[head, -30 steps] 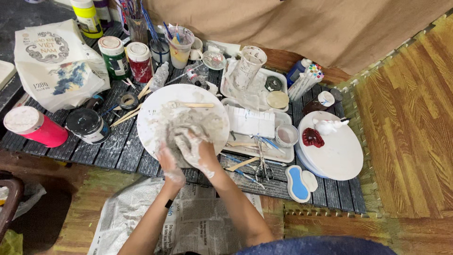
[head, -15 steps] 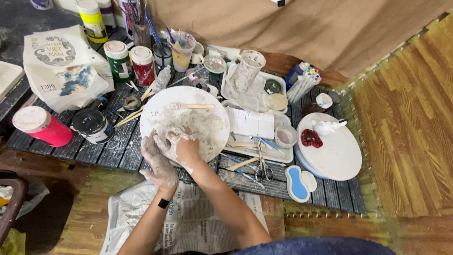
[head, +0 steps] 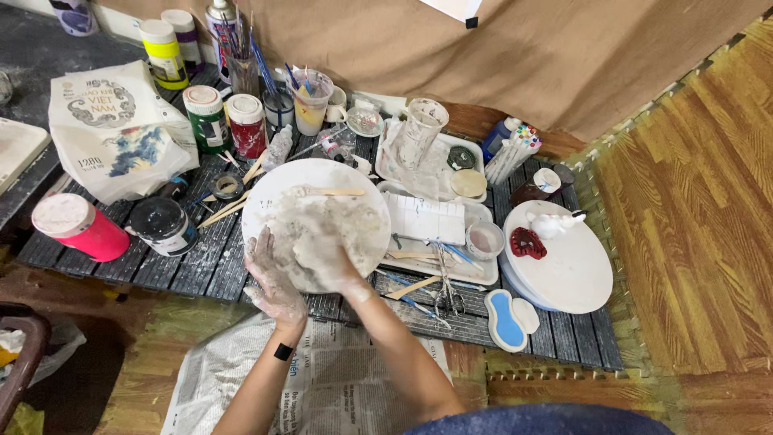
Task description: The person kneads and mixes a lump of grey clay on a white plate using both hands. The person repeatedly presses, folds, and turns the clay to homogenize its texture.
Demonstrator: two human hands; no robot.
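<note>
On the slatted table (head: 201, 266), clay (head: 318, 254) is gripped by the right hand (head: 330, 258) with curled fingers; the left hand (head: 272, 278) is spread beside the plate (head: 338, 173).

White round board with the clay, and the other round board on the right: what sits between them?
Head view: a white compartmented palette, a small cup, and thin tools lie between the clay board and right board.

Both forearms are bare, with no sleeves in view. The left hand (head: 272, 278) and right hand (head: 326, 259) are smeared with pale, whitish clay, caked thick over the fingers (head: 259, 250). A small black band (head: 283, 352) circles the left wrist.
</note>
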